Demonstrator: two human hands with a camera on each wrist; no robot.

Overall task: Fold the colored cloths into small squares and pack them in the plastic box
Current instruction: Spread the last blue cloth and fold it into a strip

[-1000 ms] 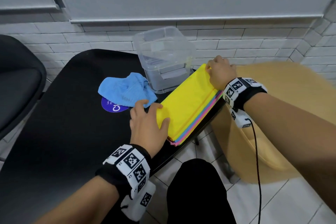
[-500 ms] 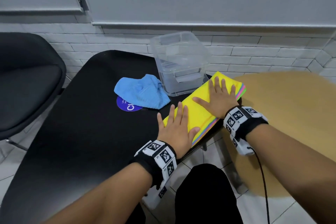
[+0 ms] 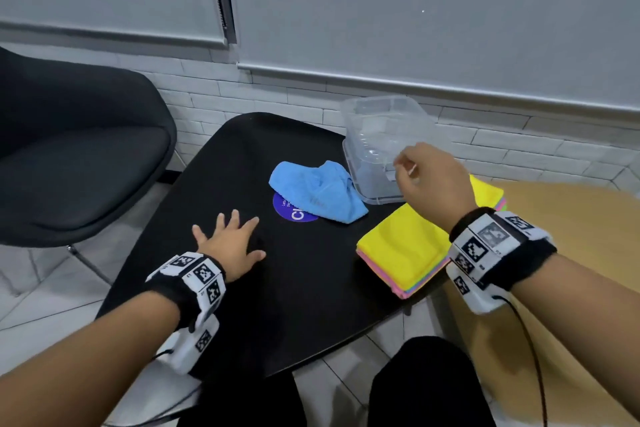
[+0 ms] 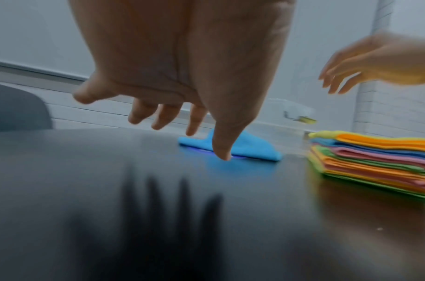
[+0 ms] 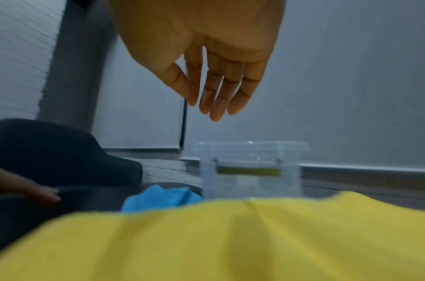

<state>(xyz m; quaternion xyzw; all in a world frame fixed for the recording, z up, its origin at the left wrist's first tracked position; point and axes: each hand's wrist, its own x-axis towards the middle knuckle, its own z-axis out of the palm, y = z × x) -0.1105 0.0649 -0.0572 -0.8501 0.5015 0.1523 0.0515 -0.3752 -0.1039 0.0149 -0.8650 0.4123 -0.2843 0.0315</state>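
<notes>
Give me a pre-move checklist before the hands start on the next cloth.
1. Left hand free: ok, fingers spread above the black table, holding nothing.
2. Right hand free: ok, open in the air over the stack, holding nothing.
3. Stack of folded cloths tidy: ok, yellow on top, edges roughly aligned, at the table's right edge.
4. Blue cloth folded: not ok, it lies crumpled beside the box.
5. Plastic box ready to take cloths: cannot tell, whether a lid is on it is unclear.
6. Box within reach: ok, it stands just beyond the right hand.
</notes>
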